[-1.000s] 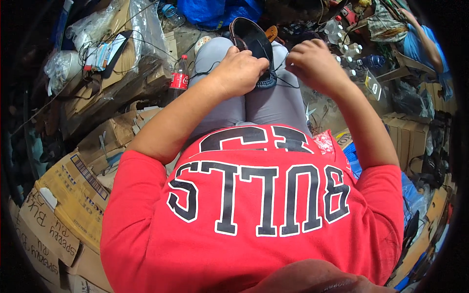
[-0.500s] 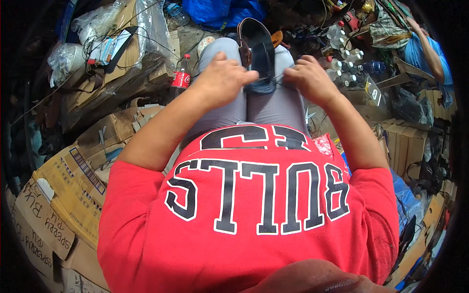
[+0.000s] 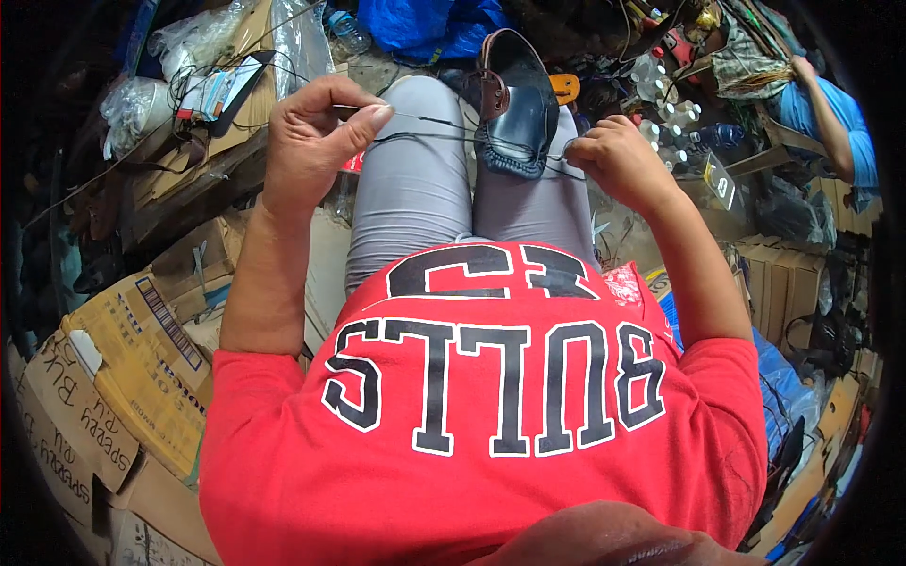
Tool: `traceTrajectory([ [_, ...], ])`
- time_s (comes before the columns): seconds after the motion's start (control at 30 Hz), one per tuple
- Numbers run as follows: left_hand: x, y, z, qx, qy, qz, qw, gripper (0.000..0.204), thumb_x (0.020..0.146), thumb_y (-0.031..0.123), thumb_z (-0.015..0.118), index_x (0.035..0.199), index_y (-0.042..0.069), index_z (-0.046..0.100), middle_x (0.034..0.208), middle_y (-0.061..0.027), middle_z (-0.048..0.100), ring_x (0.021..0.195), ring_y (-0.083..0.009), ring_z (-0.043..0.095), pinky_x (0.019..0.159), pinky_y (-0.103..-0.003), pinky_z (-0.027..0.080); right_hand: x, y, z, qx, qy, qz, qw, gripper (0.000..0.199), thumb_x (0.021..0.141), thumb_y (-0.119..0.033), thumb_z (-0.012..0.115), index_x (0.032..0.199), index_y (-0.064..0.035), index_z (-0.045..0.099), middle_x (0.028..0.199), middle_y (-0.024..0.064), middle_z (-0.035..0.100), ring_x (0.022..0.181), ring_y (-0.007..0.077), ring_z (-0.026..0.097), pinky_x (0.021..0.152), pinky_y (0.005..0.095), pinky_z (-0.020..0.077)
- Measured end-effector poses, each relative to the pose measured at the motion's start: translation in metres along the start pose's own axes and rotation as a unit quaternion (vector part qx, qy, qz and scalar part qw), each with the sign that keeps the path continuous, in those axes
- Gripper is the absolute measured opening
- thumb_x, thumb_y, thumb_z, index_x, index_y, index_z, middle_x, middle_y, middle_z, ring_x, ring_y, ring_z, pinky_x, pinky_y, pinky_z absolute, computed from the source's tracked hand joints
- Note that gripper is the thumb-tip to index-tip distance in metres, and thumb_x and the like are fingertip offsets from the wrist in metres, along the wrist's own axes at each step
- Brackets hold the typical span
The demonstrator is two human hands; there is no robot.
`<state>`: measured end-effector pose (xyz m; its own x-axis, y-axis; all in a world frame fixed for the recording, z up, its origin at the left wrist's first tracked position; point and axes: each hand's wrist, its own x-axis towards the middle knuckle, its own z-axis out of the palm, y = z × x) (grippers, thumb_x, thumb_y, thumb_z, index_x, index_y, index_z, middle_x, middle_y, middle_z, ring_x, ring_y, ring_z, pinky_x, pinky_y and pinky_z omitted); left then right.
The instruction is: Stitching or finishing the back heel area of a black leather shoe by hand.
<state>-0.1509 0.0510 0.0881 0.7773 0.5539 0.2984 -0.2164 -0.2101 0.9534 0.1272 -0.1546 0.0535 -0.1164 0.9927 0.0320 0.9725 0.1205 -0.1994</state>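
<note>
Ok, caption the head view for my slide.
Dark thread runs between a dark shoe and the pinching left hand; the right hand is curled beside the shoe.

The person near me is wearing a bright red shirt (image 3: 491,495) filling the lower middle of the frame, its short sleeves (image 3: 253,387) ending above the elbows. White-edged black lettering (image 3: 435,396) is spanning it, black numerals (image 3: 406,276) sitting above. Grey trousers (image 3: 411,198) are creasing at upper centre.

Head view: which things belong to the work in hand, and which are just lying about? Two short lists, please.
In the work:
dark shoe with brown trim
dark thread, stretched between left hand and right hand

Lying about:
clear bottles
blue plastic sheet
cardboard
</note>
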Motion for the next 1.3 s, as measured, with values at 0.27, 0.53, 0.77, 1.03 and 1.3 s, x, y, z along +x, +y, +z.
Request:
traceTrajectory([
  [0.27, 0.034, -0.041, 0.048, -0.149, -0.093, -0.090, 0.980, 0.024, 0.097, 0.015, 0.044, 0.112, 0.003, 0.059, 0.103, -0.0107, 0.063, 0.097, -0.0185, 0.061, 0.091, -0.031, 0.044, 0.010, -0.028, -0.005, -0.040, -0.036, 0.009, 0.999, 0.004, 0.078, -0.013, 0.059, 0.078, -0.0110, 0.063, 0.071, 0.0056, 0.063, 0.078, 0.0234, 0.061, 0.083, 0.0359, 0.0388],
  [0.53, 0.049, -0.108, 0.128, 0.328, -0.125, -0.036, 0.936, 0.032, 0.082, 0.034, 0.062, 0.093, 0.005, 0.057, 0.093, -0.0177, 0.060, 0.090, -0.0352, 0.056, 0.078, -0.040, 0.044, 0.019, -0.032, -0.001, -0.110, -0.052, 0.086, 0.989, 0.006, 0.078, -0.008, 0.054, 0.081, -0.0076, 0.060, 0.071, 0.0101, 0.064, 0.077, 0.0275, 0.063, 0.082, 0.0439, 0.0380],
  [0.77, 0.063, -0.120, 0.121, 0.138, -0.164, -0.213, 0.953, 0.037, 0.081, 0.040, 0.065, 0.080, 0.005, 0.057, 0.069, 0.0007, 0.052, 0.065, -0.0104, 0.047, 0.058, -0.026, 0.039, 0.017, -0.034, 0.003, -0.128, 0.024, 0.109, 0.986, 0.014, 0.079, -0.006, 0.051, 0.087, -0.0079, 0.062, 0.080, 0.0095, 0.066, 0.086, 0.0252, 0.062, 0.081, 0.0425, 0.0385],
  [1.03, 0.074, -0.130, 0.125, 0.278, -0.156, -0.155, 0.935, 0.033, 0.084, 0.034, 0.060, 0.076, 0.003, 0.058, 0.065, -0.0104, 0.057, 0.061, -0.0190, 0.053, 0.059, -0.034, 0.042, 0.033, -0.026, 0.007, -0.113, -0.035, 0.100, 0.988, 0.023, 0.079, -0.006, 0.051, 0.099, -0.0100, 0.061, 0.076, 0.0090, 0.065, 0.082, 0.0260, 0.062, 0.079, 0.0409, 0.0386],
  [1.3, 0.059, -0.123, 0.133, 0.312, -0.097, -0.104, 0.939, 0.033, 0.084, 0.035, 0.057, 0.080, 0.003, 0.059, 0.072, -0.0195, 0.060, 0.069, -0.0335, 0.060, 0.063, -0.041, 0.045, -0.004, -0.015, -0.013, -0.089, -0.041, 0.062, 0.993, 0.004, 0.080, -0.007, 0.053, 0.083, -0.0091, 0.054, 0.070, 0.0097, 0.061, 0.077, 0.0276, 0.060, 0.076, 0.0398, 0.0385],
])
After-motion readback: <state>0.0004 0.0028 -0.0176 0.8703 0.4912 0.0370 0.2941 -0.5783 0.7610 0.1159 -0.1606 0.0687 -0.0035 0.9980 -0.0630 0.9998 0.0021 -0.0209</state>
